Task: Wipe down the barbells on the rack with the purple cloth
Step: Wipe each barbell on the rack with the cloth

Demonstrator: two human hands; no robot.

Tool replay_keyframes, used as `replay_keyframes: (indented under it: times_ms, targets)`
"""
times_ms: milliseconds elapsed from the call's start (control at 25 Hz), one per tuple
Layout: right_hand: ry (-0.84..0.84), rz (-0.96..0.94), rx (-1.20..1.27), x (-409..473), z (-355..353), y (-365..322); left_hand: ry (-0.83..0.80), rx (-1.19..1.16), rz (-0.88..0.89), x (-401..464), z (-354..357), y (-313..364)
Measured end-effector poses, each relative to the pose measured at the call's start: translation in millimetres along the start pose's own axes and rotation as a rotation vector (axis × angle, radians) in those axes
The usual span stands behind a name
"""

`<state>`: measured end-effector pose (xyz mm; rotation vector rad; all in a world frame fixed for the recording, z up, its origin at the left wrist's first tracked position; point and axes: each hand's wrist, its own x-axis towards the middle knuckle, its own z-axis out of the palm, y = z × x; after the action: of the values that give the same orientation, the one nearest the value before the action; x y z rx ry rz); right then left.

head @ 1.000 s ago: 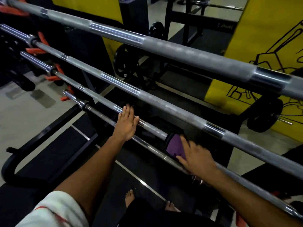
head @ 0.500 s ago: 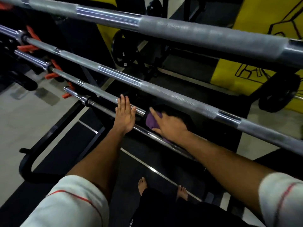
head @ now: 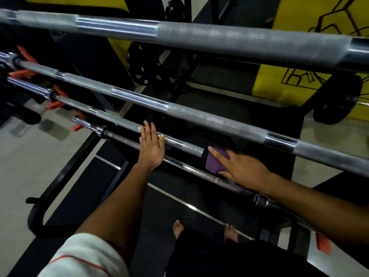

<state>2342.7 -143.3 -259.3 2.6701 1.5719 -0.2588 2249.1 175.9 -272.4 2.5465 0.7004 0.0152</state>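
Several steel barbells lie across the rack in tiers: the top barbell (head: 239, 41), the second barbell (head: 199, 114), the third barbell (head: 119, 121) and the lowest barbell (head: 179, 166). The purple cloth (head: 214, 162) is draped over the third barbell near its middle. My right hand (head: 243, 168) presses on the cloth with the index finger stretched across it. My left hand (head: 150, 146) rests flat on the third and lowest barbells, fingers straight, a short way left of the cloth.
Orange rack hooks (head: 58, 96) hold the bar ends at the left. Black weight plates (head: 143, 64) stand behind the rack, with another plate (head: 337, 100) at the right against a yellow wall (head: 299, 15). My bare feet (head: 177, 228) stand on a black mat below.
My right hand slid the cloth left along the third barbell toward my left hand, then back to the right. My left hand stayed in place on the bars.
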Motion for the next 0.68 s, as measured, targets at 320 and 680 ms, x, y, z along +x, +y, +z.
replay_keyframes:
  times_ms: [320, 680]
  targets:
    - [0.023, -0.053, 0.065, 98.8, -19.2, -61.2, -0.037, -0.017, 0.02, 0.3, -5.7, -3.7]
    - [-0.018, 0.004, 0.001, 108.9, -22.4, -63.2, 0.006, 0.164, 0.165, 34.7, -58.4, -123.5]
